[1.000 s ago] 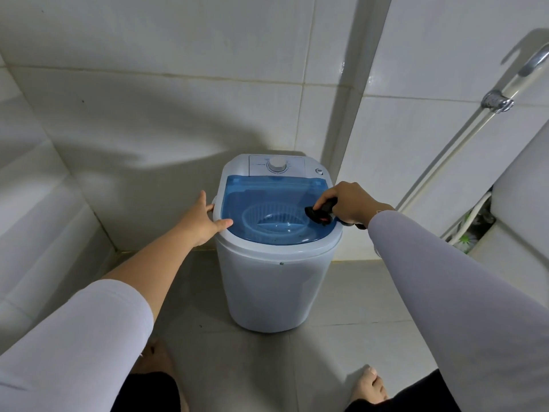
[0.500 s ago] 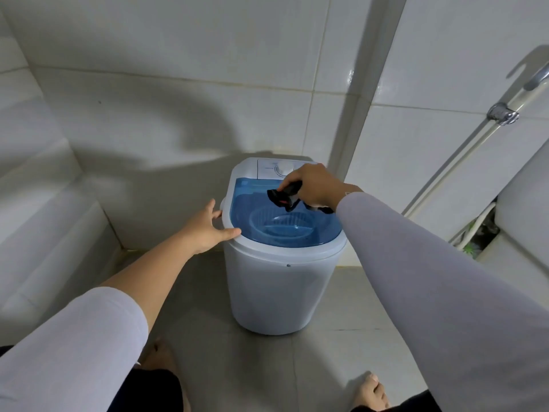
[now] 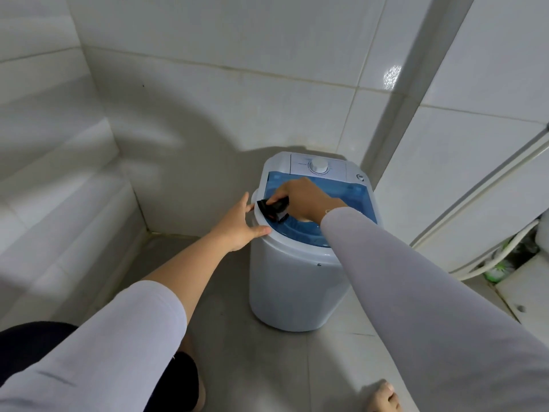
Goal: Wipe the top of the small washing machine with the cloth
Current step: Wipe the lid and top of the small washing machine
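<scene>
Nearest the camera, two forearms in pale, smooth long sleeves reach forward and down over a grey tiled floor (image 3: 231, 346); a bare foot (image 3: 383, 396) shows at the near right edge. The left sleeve is pushed up to the elbow, leaving the forearm bare.

The left hand (image 3: 237, 227) lies flat against the left rim of the small washing machine (image 3: 294, 286), fingers spread and thumb resting on the white collar; its grip is released, bracing rather than grasping.

The right arm crosses over the machine from the near right, wrist bent downward. The right hand (image 3: 303, 200) is clenched on the cloth (image 3: 273, 208), a dark, crumpled wad with a small red patch, pressed to the left edge of the lid where blue meets the white rim, just beside the left thumb.

The machine is a squat white plastic cylinder with a glossy, rounded body standing on the floor. Its lid (image 3: 350, 191) is translucent blue plastic, through which curved inner ridges show. Beyond the lid, a white control panel carries one round dial (image 3: 318, 165).

Farther back, glossy white wall tiles (image 3: 237, 40) meet in a corner. At far right, a pale pipe (image 3: 481, 188) slants up the wall, with hoses near its base.
</scene>
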Demonstrator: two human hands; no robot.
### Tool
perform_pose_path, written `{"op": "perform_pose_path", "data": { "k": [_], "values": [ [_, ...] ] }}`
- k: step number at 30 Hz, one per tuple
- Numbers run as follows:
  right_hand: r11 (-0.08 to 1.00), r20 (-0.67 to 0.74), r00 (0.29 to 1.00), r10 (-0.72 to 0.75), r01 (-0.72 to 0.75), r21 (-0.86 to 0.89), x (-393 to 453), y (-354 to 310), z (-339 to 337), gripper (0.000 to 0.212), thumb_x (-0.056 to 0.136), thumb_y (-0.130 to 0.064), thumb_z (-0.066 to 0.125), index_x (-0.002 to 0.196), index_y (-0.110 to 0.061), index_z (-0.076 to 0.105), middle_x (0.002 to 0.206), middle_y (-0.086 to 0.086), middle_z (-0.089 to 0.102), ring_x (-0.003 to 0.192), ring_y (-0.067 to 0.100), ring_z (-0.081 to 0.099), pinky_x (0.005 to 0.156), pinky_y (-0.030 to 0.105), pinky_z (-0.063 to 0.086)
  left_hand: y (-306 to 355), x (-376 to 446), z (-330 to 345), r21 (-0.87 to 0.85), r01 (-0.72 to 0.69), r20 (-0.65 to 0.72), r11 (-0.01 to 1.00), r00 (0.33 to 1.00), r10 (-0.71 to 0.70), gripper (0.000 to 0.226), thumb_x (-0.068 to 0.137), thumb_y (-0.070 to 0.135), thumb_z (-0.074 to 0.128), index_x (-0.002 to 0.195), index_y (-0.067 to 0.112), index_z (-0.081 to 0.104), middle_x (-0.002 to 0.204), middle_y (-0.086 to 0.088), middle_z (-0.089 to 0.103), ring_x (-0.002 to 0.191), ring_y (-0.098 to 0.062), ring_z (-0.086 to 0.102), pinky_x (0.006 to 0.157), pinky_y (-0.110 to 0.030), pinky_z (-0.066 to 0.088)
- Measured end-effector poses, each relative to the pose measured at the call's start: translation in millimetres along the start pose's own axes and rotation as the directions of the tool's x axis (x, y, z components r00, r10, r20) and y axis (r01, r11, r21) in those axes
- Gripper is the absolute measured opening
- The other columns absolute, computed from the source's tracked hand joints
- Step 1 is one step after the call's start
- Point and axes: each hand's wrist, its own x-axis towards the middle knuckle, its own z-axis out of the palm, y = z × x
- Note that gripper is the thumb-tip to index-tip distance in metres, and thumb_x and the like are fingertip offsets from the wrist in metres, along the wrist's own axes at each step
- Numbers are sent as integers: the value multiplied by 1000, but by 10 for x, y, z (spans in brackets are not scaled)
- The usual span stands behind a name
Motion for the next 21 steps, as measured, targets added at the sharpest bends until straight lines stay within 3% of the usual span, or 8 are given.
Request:
{"op": "perform_pose_path", "data": {
  "k": [4,8,13,18,21],
  "values": [
    [1000,13,1000,-2,1,21,-44,36,-22,50,89,5,42,121,-28,63,129,2,59,115,24,51,98,31,42,-22,4,2,-4,-7,-10,1000,1000,7,102,82,28,71,152,20,-2,157,5,27,145,-23,24,118,-42,19],
    [997,8,999,31,-32,75,-102,111,-23,54,85,11,39,113,-25,68,127,2,61,113,23,52,94,26,41,-34,7,-13,84,6,-24,996,1000,-4,105,80,39,71,152,25,-4,156,11,28,145,-25,24,115,-57,19],
    [991,1,996,87,-87,103,-227,243,-39,54,84,12,38,110,-22,70,127,1,61,112,23,52,86,21,36,13,11,11,64,24,-34,998,999,-22,101,83,29,70,152,21,-2,156,7,27,145,-25,23,118,-50,19],
    [974,-4,984,176,-174,144,-380,411,-46,56,83,13,37,106,-25,72,124,2,61,93,17,45,84,22,39,14,23,17,106,36,-50,994,998,-31,101,83,32,69,152,23,-4,156,8,27,146,-27,22,116,-57,18],
    [966,-10,976,219,-216,144,-491,557,-50,57,82,14,36,106,-23,72,123,3,62,92,16,43,84,22,39,20,23,27,123,40,-60,992,998,-32,101,83,33,69,152,24,-4,156,8,28,146,-28,22,115,-59,18]
  ]
}}
